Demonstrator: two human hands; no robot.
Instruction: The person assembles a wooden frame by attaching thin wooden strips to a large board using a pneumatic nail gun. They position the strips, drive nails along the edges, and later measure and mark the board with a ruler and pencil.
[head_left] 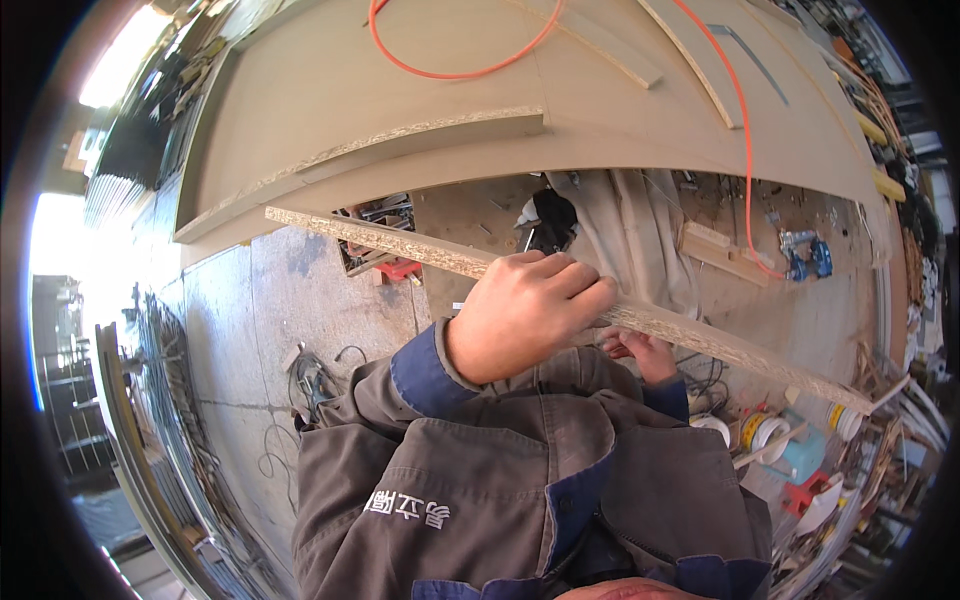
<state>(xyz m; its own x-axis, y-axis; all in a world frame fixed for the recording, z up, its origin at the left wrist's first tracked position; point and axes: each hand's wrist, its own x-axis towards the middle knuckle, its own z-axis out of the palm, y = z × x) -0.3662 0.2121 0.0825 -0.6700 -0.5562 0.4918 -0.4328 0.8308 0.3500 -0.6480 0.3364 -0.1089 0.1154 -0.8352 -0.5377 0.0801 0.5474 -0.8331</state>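
Note:
A long strip of particle board (740, 352) slants across in front of my chest, its left end farther off and its right end nearer. My left hand (535, 312) is closed over its middle, fingers wrapped round the upper edge. Below the strip, just to the right, is my right hand (645, 352) with its fingers curled in. The board partly covers those fingertips, so what they hold, if anything, is hidden. Past the strip lies a large tan panel (330, 80) with a raised edge strip (420, 135) along its near left part.
An orange hose (748, 150) loops over the panel and drops to a blue nail gun (808, 256) at right. A metal square (750, 62) and loose strips (690, 55) lie on the panel. A tool crate (375, 235) sits beneath; buckets (765, 435) stand at lower right.

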